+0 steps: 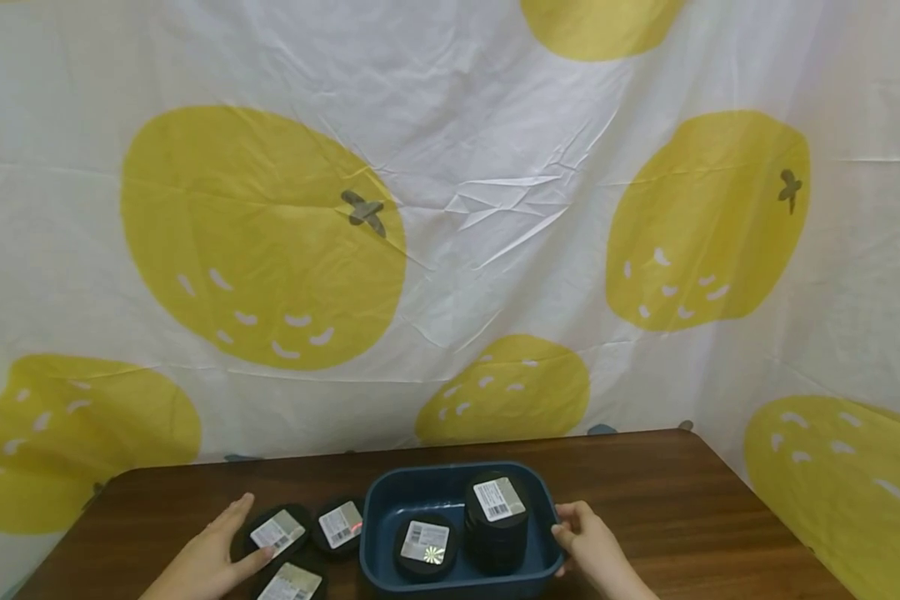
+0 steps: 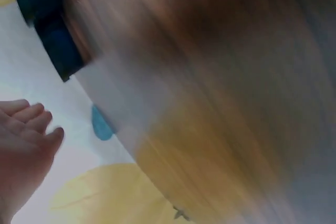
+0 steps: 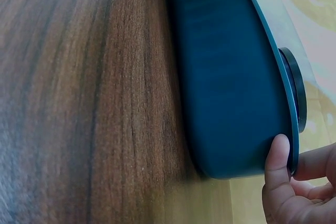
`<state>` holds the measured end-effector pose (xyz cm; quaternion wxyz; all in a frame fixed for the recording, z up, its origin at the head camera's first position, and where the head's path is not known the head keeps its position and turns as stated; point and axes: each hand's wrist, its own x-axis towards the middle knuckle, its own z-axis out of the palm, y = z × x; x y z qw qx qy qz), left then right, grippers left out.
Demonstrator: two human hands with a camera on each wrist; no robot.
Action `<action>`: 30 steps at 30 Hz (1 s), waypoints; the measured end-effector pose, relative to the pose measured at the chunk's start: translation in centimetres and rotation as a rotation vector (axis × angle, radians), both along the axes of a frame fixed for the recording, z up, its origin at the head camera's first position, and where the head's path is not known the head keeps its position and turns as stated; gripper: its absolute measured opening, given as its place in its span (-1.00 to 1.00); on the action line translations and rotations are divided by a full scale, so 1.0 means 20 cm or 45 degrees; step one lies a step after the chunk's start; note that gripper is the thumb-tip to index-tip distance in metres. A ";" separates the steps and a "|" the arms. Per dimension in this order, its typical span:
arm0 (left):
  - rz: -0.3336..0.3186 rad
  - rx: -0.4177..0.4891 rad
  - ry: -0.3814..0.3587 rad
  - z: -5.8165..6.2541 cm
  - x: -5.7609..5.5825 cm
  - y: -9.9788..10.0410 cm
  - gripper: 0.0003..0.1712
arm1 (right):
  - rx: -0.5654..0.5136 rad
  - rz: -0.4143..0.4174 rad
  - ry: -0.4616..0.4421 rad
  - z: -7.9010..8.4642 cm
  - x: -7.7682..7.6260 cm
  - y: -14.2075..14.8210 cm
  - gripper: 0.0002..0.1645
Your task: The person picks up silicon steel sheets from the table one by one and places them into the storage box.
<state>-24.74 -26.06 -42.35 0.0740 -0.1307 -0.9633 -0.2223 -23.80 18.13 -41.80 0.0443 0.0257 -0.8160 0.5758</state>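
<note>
A blue plastic bin (image 1: 412, 492) stands on the table. Inside it, a stack of black round tubs (image 1: 497, 537) with a labelled top sits at the right, and a single black round tub (image 1: 425, 546) lies at the left. My right hand (image 1: 596, 546) pinches the bin's right rim, thumb outside against the wall (image 3: 236, 87) in the right wrist view. Left of the bin, three more labelled tubs lie close together. My left hand (image 1: 210, 554), thumb and fingers spread, is beside the leftmost tub (image 1: 279, 532); the left wrist view shows the hand (image 2: 26, 142) apart from the dark tubs (image 2: 59, 48).
The brown wooden table (image 1: 660, 500) extends to the right of the bin. Behind it hangs a white cloth (image 1: 457, 275) with large yellow fruit prints. Another tub (image 1: 337, 527) sits right against the bin's left side, and one (image 1: 292, 583) is cut off by the frame's lower edge.
</note>
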 end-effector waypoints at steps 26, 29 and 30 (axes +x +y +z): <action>-0.051 0.105 -0.106 -0.11 -0.12 -0.06 0.02 | -0.024 0.093 -0.008 0.00 -0.01 0.02 -0.62; -0.059 0.093 -0.071 -0.12 -0.13 -0.06 0.05 | -0.029 0.087 -0.013 0.00 -0.01 0.02 -0.63; -0.059 0.089 -0.062 -0.13 -0.13 -0.06 0.05 | -0.031 0.086 -0.012 0.00 -0.01 0.02 -0.63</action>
